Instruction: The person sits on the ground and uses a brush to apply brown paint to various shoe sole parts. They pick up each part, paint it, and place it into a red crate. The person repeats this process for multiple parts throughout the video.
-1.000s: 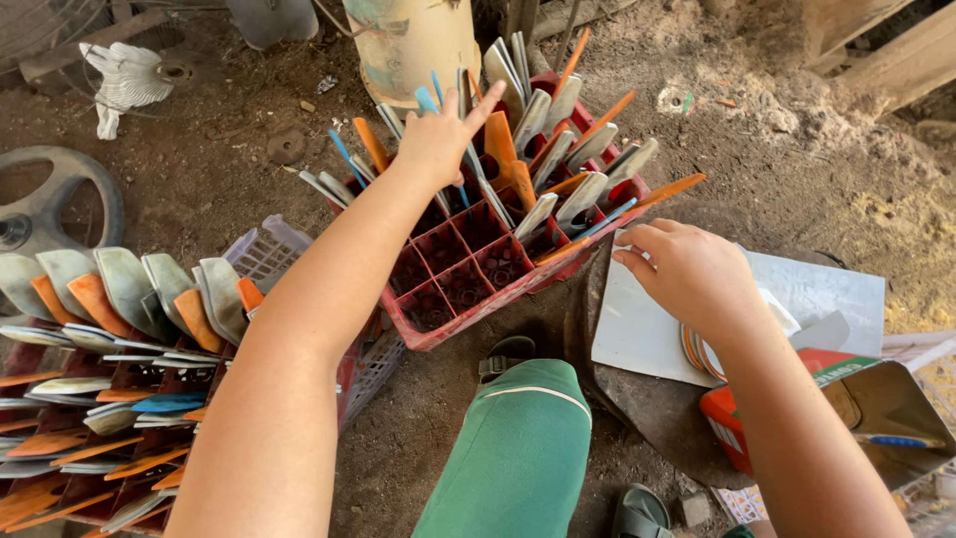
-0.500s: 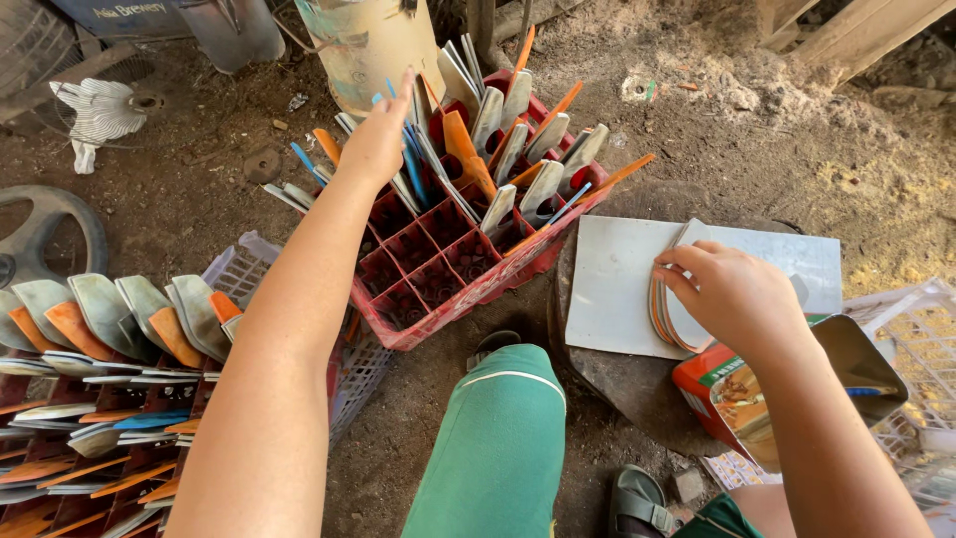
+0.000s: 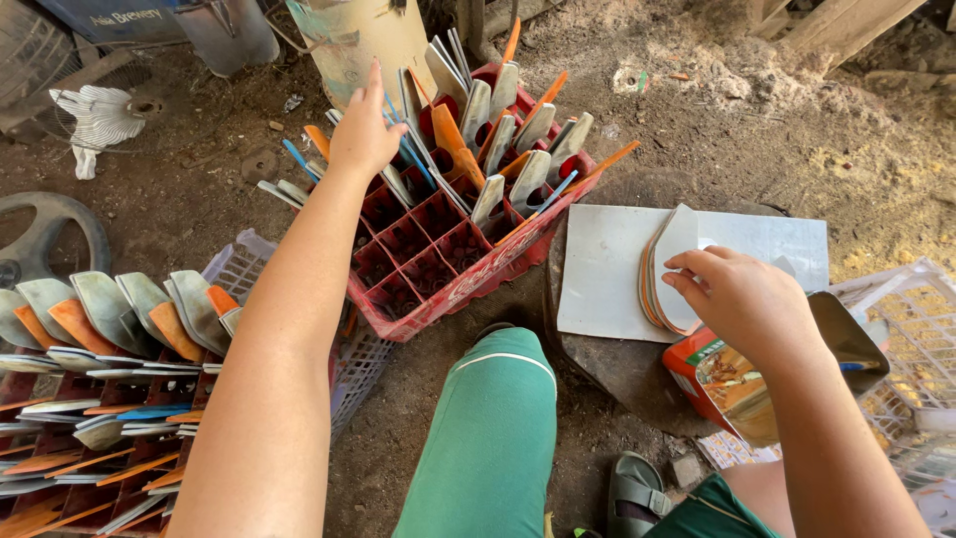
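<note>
Down at nine o'clock, a crate of flat sole-shaped pieces (image 3: 110,379), grey, orange and blue, stands packed in rows on the dirt floor. Just right of it sits a pale plastic basket (image 3: 239,264). Toward eleven o'clock the left hand (image 3: 363,134) reaches away from the body, fingers spread wide and holding nothing, its palm resting on the near-left corner of the red crate (image 3: 438,264). That crate is divided into square cells; the cells toward twelve o'clock hold upright soles (image 3: 498,139) in grey and orange, while the nearer cells show bare. At six o'clock a knee in green fabric (image 3: 488,438) fills the foreground. Toward three o'clock a white board (image 3: 607,279) lies flat on a dark round surface. On it the right hand (image 3: 742,299) pinches a stack of cut soles (image 3: 667,264), thumb in front and fingers behind, keeping the stack on edge. Just below that hand lies an opened orange packet (image 3: 732,384), and a white basket (image 3: 916,329) sits at the far right.
</note>
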